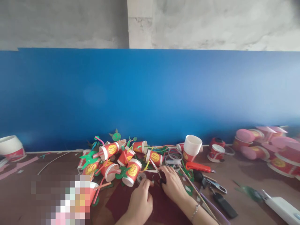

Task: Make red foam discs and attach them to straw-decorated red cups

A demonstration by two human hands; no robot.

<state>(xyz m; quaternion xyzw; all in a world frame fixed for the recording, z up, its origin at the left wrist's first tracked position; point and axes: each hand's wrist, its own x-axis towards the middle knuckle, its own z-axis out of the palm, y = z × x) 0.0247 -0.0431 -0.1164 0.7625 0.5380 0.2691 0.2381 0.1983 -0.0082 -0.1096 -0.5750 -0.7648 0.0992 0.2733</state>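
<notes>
My right hand [172, 184], with a bracelet at the wrist, is closed on the dark handles of a pair of scissors [154, 168]. The blades stand apart and point up and to the left. Left of it, my left hand [142, 198] has its fingers curled together over a dark red sheet [120, 198]; what they pinch, if anything, is hidden. Just beyond the left fingertips lies a small clear tape roll [141, 177]. A red paper cup with a yellow print [132, 172] rests on its side near that roll.
Several red paper cups with green paper cutouts and straws [109, 151] are heaped behind my hands. To the right lie a red utility knife [198, 167], a black key fob [225, 204] and a white-handled tool [282, 206]. A blue panel [150, 97] stands behind the table.
</notes>
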